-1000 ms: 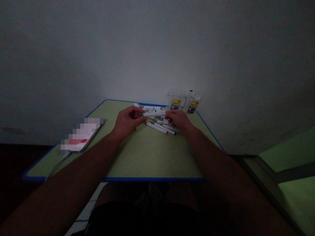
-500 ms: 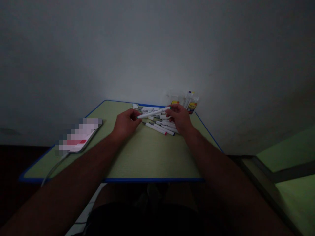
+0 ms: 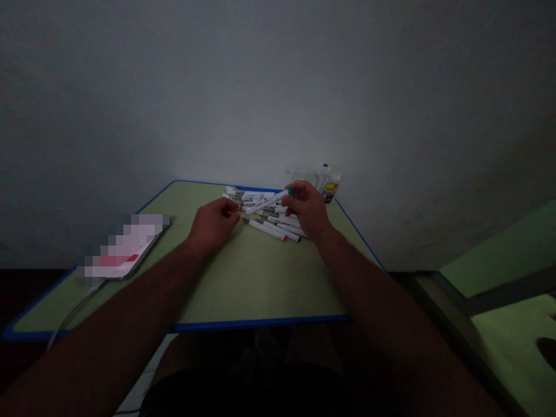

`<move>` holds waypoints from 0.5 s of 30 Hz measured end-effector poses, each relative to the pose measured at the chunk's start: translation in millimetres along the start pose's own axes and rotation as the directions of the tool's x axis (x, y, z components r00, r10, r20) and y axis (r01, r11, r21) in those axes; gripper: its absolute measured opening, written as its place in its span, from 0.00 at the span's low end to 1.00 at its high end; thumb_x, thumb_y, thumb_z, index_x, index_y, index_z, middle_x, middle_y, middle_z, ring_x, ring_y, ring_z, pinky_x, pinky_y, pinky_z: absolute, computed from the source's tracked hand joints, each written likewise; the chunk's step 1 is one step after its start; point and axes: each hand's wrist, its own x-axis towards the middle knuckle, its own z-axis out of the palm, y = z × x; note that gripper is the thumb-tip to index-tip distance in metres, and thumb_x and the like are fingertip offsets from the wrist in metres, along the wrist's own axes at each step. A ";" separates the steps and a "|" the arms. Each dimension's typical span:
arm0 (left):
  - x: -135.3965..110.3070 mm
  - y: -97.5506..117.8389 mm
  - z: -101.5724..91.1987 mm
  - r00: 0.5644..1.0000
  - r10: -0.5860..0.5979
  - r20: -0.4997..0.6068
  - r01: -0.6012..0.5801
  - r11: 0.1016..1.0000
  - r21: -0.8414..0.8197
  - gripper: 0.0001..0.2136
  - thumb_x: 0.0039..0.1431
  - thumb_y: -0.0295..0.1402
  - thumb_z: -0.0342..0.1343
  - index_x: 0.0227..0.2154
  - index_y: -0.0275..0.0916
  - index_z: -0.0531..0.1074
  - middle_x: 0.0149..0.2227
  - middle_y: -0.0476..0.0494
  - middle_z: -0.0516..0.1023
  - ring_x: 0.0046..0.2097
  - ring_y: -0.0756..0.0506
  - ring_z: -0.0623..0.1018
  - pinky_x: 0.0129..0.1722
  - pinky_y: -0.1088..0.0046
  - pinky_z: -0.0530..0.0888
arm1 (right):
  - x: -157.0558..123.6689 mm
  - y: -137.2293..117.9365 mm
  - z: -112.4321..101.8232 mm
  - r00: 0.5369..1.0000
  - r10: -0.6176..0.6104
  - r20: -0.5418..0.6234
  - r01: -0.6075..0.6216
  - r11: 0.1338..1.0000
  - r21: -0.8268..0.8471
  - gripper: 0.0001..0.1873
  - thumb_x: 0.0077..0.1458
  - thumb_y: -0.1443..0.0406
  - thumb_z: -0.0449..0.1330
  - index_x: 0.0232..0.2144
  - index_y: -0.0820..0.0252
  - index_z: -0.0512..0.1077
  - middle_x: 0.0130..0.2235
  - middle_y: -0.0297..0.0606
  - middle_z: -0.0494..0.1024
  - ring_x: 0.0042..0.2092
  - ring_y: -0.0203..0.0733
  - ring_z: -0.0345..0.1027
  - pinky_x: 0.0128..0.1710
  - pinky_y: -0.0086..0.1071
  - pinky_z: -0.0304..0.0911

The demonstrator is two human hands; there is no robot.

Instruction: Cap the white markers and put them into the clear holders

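My right hand [image 3: 309, 208] pinches a white marker [image 3: 267, 202] near its green end, holding it slanted above a loose pile of markers. The marker's other end points down and left, toward my left hand [image 3: 215, 221]. That hand is curled, thumb and forefinger close together beside a small red marker end [image 3: 240, 208]. Whether its fingers grip anything is hard to see in the dim light. Below the raised marker, several white markers [image 3: 269, 230] lie on the table, some with pink or dark blue ends.
A pale green table [image 3: 260, 278] with blue edging stands against a grey wall [image 3: 260, 87]. Clear packaging with a yellow-and-red label [image 3: 330, 190] and markers stands at the back right. A phone [image 3: 125, 246], partly pixelated, lies at the left with a white cable [image 3: 73, 310].
My left fingers have come away from the marker's left end, and a red marker end now shows by them. My right hand keeps its marker. The whole view has shifted slightly.
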 end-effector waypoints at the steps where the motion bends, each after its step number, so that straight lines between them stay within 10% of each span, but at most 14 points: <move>1: 0.4 -0.6 -0.1 1.000 -0.001 0.002 0.001 1.000 0.000 0.08 0.51 0.34 0.61 0.35 0.40 0.79 0.35 0.42 0.82 0.35 0.42 0.78 0.38 0.65 0.72 | 0.6 -0.4 -0.5 1.000 -0.001 -0.009 0.001 1.000 0.012 0.16 0.42 0.63 0.71 0.35 0.54 0.71 0.28 0.25 0.74 0.28 0.32 0.69 0.22 0.24 0.65; 7: 2.2 -2.6 -1.7 1.000 0.022 -0.015 -0.022 1.000 0.002 0.06 0.51 0.35 0.61 0.32 0.42 0.79 0.32 0.42 0.81 0.34 0.41 0.78 0.36 0.64 0.70 | 13.7 -10.6 -14.7 0.967 0.028 -0.252 -0.023 0.999 0.023 0.17 0.47 0.59 0.71 0.34 0.55 0.69 0.29 0.27 0.75 0.28 0.33 0.71 0.22 0.25 0.67; 15: 3.0 -1.2 -1.0 0.999 0.034 -0.008 -0.034 0.999 -0.021 0.05 0.51 0.35 0.61 0.31 0.44 0.80 0.33 0.42 0.82 0.34 0.41 0.78 0.37 0.64 0.70 | 51.5 -34.5 -74.6 0.785 -0.120 -0.607 0.119 0.992 -0.042 0.16 0.50 0.57 0.67 0.37 0.54 0.66 0.33 0.30 0.75 0.31 0.33 0.73 0.25 0.24 0.69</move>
